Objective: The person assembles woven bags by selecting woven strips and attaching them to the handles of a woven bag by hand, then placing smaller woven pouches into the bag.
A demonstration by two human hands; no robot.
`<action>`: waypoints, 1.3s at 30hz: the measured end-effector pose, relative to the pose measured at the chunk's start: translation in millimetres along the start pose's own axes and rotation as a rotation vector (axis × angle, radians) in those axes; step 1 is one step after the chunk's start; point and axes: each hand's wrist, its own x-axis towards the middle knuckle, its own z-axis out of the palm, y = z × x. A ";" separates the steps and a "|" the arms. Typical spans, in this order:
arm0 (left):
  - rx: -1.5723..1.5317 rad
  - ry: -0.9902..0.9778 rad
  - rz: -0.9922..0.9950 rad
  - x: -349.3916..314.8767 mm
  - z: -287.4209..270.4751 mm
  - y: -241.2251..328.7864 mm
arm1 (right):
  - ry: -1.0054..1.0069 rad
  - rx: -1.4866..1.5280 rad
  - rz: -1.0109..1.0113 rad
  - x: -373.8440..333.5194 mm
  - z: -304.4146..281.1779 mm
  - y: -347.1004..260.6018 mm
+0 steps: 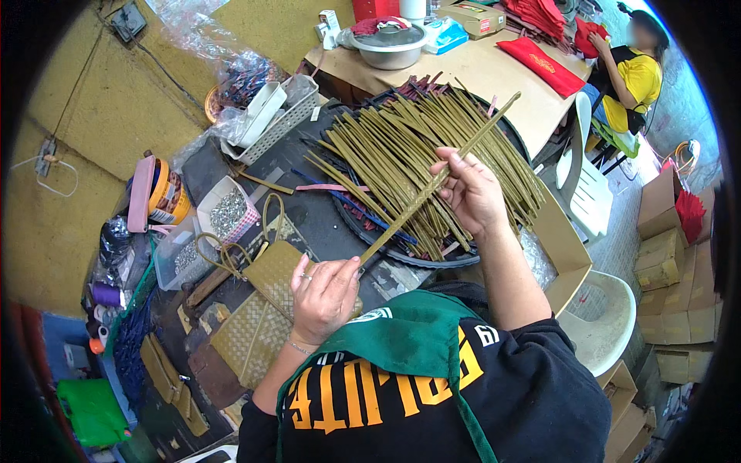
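A long, narrow olive-brown strap (408, 213) runs diagonally between my hands. My left hand (323, 299) pinches its lower end, and my right hand (472, 191) grips it further up, with the upper end sticking out beyond the fingers. Beneath the strap, many similar olive straps (386, 143) lie heaped in a large round black tray (349, 225), with pink and dark strips among them. Close by my left hand are woven olive pouches (272, 272), one with thin looped cords. My left wrist partly covers them.
Left of the pouches stand a pink-checked basket (228, 207) and a clear tub (185, 258) of small metal pieces. A white perforated basket (282, 119) sits behind. A metal basin (390, 50) and red pouch (540, 67) rest on the far table, where a co-worker (634, 77) sits. Cardboard boxes (670, 301) stand at right.
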 end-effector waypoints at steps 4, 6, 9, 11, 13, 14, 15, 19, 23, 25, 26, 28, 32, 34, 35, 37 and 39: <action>-0.005 -0.011 -0.008 -2.4 -1.5 -0.7 | 0.175 -0.022 -0.160 15.5 -28.8 -13.8; 0.025 -0.005 -0.047 -7.7 -4.0 -1.8 | 0.279 -0.096 -0.204 21.4 -42.4 -21.9; 0.017 -0.018 -0.068 -17.9 -5.3 -4.4 | 0.327 -0.237 -0.204 21.0 -56.0 -22.2; 0.017 -0.049 -0.106 -17.2 -5.8 -3.4 | 0.323 -0.260 -0.208 16.8 -59.8 -22.0; 0.009 -0.055 -0.103 -17.4 -5.3 -2.7 | 0.309 -0.301 -0.225 14.5 -59.9 -20.8; 0.015 -0.051 -0.090 -17.0 -4.5 -2.3 | 0.305 -0.291 -0.226 12.8 -59.9 -21.7; 0.024 -0.048 -0.080 -16.9 -5.1 -2.5 | 0.305 -0.289 -0.228 12.5 -59.4 -22.2; 0.020 -0.045 -0.076 -17.0 -4.8 -3.3 | 0.307 -0.260 -0.221 11.5 -59.5 -23.8; 0.027 -0.037 -0.065 -17.3 -4.0 -4.0 | 0.305 -0.227 -0.203 12.6 -59.4 -24.3; 0.026 -0.035 -0.067 -17.8 -4.6 -4.1 | 0.300 -0.191 -0.196 11.0 -56.3 -25.7; 0.030 -0.035 -0.068 -17.4 -4.7 -3.8 | 0.282 -0.184 -0.205 12.8 -59.2 -25.1; 0.035 -0.038 -0.072 -17.6 -5.1 -3.5 | 0.283 -0.176 -0.202 13.0 -59.6 -25.9; 0.027 -0.039 -0.075 -17.5 -5.1 -3.2 | 0.288 -0.161 -0.196 11.0 -57.7 -29.5; 0.027 -0.039 -0.072 -17.3 -4.7 -2.7 | 0.284 -0.151 -0.205 10.2 -58.7 -30.4; 0.029 -0.032 -0.068 -17.0 -4.4 -2.2 | 0.286 -0.150 -0.205 10.6 -59.7 -30.8; 0.029 -0.030 -0.064 -17.0 -4.7 -1.8 | 0.288 -0.161 -0.218 10.9 -61.5 -31.3; 0.014 -0.032 -0.061 -15.5 -4.5 -2.2 | 0.285 -0.168 -0.225 10.7 -62.2 -32.7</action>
